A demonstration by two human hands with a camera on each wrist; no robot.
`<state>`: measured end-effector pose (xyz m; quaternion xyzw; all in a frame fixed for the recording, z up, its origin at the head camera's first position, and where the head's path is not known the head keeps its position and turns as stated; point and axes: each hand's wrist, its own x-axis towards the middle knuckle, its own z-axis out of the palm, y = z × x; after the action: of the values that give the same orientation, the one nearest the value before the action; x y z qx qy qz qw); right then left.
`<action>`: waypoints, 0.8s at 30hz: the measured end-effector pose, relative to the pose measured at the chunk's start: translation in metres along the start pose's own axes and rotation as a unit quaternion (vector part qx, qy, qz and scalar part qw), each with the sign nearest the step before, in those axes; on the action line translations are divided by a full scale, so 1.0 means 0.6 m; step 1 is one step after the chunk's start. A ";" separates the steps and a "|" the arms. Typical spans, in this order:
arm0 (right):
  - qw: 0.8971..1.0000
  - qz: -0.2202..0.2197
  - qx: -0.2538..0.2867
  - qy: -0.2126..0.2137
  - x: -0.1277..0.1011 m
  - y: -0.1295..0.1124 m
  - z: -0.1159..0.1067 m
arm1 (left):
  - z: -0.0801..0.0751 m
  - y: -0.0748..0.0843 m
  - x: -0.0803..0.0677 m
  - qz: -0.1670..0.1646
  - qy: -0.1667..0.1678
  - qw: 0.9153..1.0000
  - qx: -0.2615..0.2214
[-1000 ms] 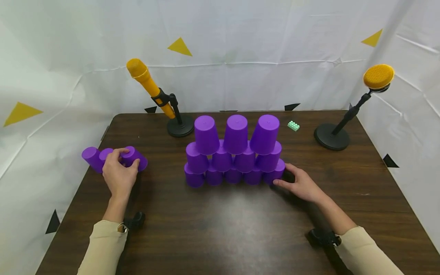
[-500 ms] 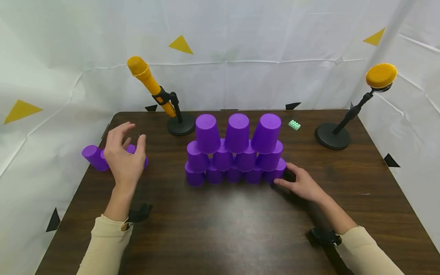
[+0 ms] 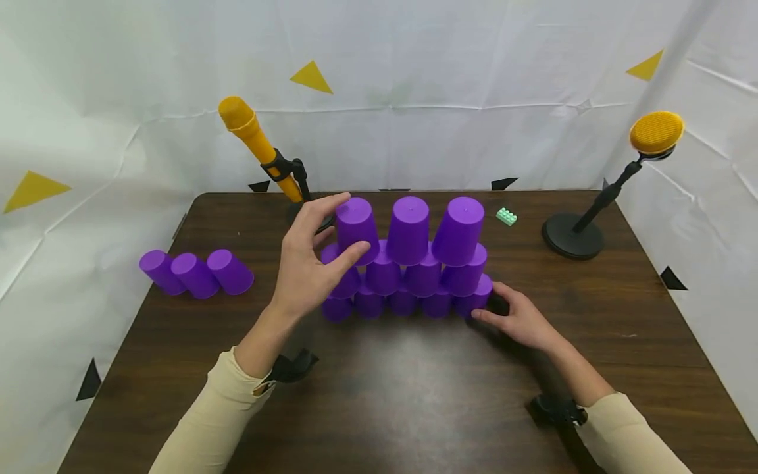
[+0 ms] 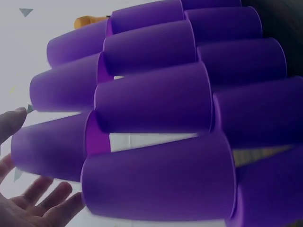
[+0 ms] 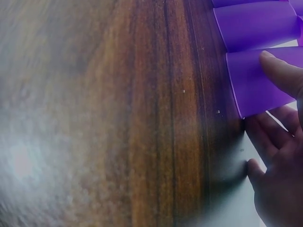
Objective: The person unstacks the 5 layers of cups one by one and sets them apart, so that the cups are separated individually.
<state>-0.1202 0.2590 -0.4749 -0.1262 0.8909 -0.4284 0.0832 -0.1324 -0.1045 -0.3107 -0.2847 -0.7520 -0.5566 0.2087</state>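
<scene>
Purple cups stand upside down in a three-row stack on the brown table. The top row has three cups, the lower rows several. My left hand [image 3: 304, 270] is at the top row's left end, thumb and fingers spread around the left top cup [image 3: 356, 227]. In the left wrist view the thumb is apart from that cup [image 4: 52, 146], with the other fingers below it. At the bottom row's right end, my right hand [image 3: 520, 320] holds the end cup [image 3: 474, 296] between thumb and fingers. The right wrist view shows the thumb on that cup's side [image 5: 251, 87].
Three loose purple cups [image 3: 195, 276] stand upside down at the table's left edge. Behind the stack are a yellow microphone [image 3: 254, 141] on a black stand and a small green toy brick [image 3: 506, 216]. A second yellow microphone [image 3: 656, 133] on a stand is at the right.
My left hand has let go of a loose cup at the left, risen and moved right to the stack's top left cup. The right hand keeps its place.
</scene>
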 end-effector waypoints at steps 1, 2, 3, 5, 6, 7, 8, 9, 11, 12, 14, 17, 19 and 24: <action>1.000 -0.002 0.002 0.001 -0.001 0.000 0.000 | 0.005 -0.001 0.000 0.005 0.000 1.000 -0.005; 1.000 -0.002 0.002 0.003 -0.002 0.000 0.001 | 0.009 -0.002 0.000 0.011 0.000 1.000 -0.012; 1.000 -0.003 0.002 0.005 -0.003 0.000 0.001 | 0.012 -0.003 0.001 0.015 0.003 1.000 -0.017; 1.000 -0.003 0.000 0.008 -0.003 0.001 0.001 | 0.017 -0.005 0.001 0.022 0.008 0.999 -0.025; 1.000 -0.002 -0.001 0.008 -0.003 0.001 0.001 | 0.019 -0.006 0.001 0.023 0.011 0.999 -0.029; 1.000 -0.001 -0.002 0.008 -0.002 0.001 0.001 | 0.020 -0.007 0.001 0.025 0.013 0.999 -0.031; 1.000 0.001 -0.003 0.007 -0.002 0.002 0.001 | 0.020 -0.007 0.001 0.027 0.015 0.999 -0.033; 1.000 0.003 -0.003 0.006 -0.002 0.003 0.001 | 0.020 -0.008 0.001 0.027 0.018 0.999 -0.035; 1.000 0.007 -0.002 0.005 -0.001 0.004 0.001 | 0.017 -0.009 -0.001 0.030 0.024 0.999 -0.039; 1.000 0.009 -0.002 0.005 -0.001 0.005 0.002 | 0.014 -0.009 -0.001 0.031 0.030 0.998 -0.038; 1.000 0.010 -0.002 0.004 -0.001 0.006 0.002 | 0.004 -0.010 -0.003 0.031 0.050 0.998 -0.036; 1.000 0.004 -0.003 0.005 -0.001 0.006 0.002 | -0.022 -0.012 -0.008 0.024 0.098 0.995 -0.028; 1.000 -0.003 -0.004 0.004 0.000 0.006 0.002 | -0.046 -0.015 -0.012 0.010 0.132 0.991 -0.023; 1.000 -0.010 -0.001 0.006 -0.002 0.003 0.002 | -0.109 -0.053 -0.031 -0.056 0.182 0.981 0.024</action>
<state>-0.1193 0.2595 -0.4770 -0.1322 0.8907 -0.4287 0.0736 -0.1396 -0.1777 -0.3263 -0.1311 -0.7294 -0.5915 0.3176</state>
